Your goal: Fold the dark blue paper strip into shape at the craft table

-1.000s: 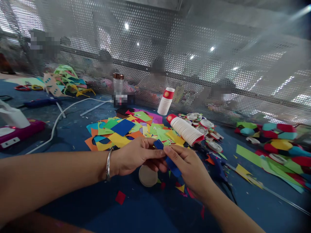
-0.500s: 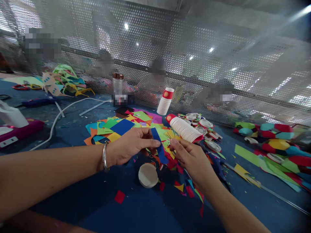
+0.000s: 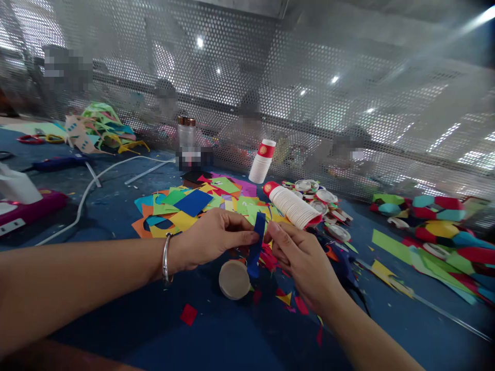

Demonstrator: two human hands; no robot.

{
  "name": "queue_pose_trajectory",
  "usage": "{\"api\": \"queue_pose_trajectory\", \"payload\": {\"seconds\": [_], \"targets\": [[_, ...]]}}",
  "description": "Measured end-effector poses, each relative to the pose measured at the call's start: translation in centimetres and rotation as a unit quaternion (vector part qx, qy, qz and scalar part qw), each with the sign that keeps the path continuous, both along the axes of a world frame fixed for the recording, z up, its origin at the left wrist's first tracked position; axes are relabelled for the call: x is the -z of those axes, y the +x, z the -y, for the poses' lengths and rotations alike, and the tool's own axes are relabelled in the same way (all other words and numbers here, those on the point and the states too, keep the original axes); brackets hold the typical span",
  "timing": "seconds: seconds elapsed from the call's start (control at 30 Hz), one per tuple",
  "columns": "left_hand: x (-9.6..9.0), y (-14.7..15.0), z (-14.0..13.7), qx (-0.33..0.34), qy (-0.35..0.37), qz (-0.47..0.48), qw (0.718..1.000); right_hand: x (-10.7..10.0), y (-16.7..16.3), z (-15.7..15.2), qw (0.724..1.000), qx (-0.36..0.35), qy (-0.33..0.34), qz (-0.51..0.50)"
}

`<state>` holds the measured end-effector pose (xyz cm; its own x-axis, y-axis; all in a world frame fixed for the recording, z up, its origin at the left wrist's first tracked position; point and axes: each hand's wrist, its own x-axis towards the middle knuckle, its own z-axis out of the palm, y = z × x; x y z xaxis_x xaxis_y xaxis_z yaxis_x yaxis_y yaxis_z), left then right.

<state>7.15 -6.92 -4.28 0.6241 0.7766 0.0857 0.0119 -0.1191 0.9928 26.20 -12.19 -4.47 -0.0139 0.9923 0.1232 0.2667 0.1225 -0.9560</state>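
Observation:
A dark blue paper strip (image 3: 257, 245) hangs upright between thumb and fingers of my left hand (image 3: 211, 238), which wears a silver bracelet. Close beside the strip, my right hand (image 3: 303, 257) is closed in a pinch; what its fingertips hold, if anything, I cannot make out. Below the strip sits a small round pale paper piece (image 3: 234, 280), like a short cup base. Behind my hands spreads a heap of coloured paper pieces (image 3: 193, 203). A red square scrap (image 3: 188, 314) lies nearer to me.
One stack of paper cups (image 3: 260, 167) stands at the back; another stack (image 3: 292, 205) lies on its side. Cut cup rings (image 3: 327, 197) lie right of it. A blue glue gun (image 3: 346, 263) lies beside my right forearm. A white cable (image 3: 83, 198) and power strip (image 3: 34, 208) are left.
The blue strip has swung more upright and moved slightly right and down. My right hand has come closer to it, its fingertips now beside the strip.

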Motion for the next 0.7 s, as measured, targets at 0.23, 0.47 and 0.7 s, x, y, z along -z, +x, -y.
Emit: {"api": "queue_pose_trajectory", "payload": {"seconds": [0.23, 0.47, 0.7], "targets": [[0.37, 0.41, 0.33, 0.012, -0.016, 0.012, 1.0, -0.15, -0.25, 0.23, 0.998, -0.016, -0.026, -0.056], [0.65, 0.58, 0.33, 0.008, -0.028, 0.013, 0.999, -0.21, -0.42, 0.31, 0.995, -0.021, -0.051, -0.082], [0.39, 0.47, 0.43, 0.002, -0.021, 0.024, 1.0, -0.45, -0.41, 0.35, 0.994, 0.001, -0.046, -0.102]]}}
